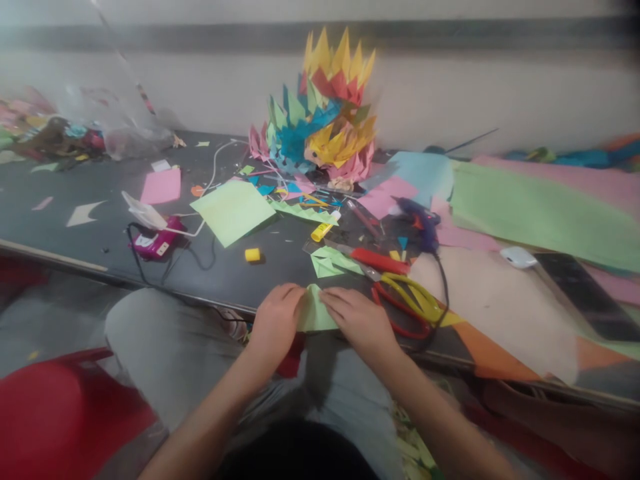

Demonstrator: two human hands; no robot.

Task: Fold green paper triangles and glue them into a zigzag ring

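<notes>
A light green piece of paper, folded to a point at its top, lies at the table's front edge between my hands. My left hand grips its left side, fingers curled over the edge. On the other side my right hand presses its fingertips on the paper near the point. Just beyond are small folded green paper pieces. Scissors with yellow and red handles lie close to my right hand. A square green sheet rests farther back on the left.
A many-coloured folded-paper model stands by the wall. A yellow glue stick, its yellow cap, a purple power strip, a glue gun and a phone lie around the dark table. Large coloured sheets cover the right.
</notes>
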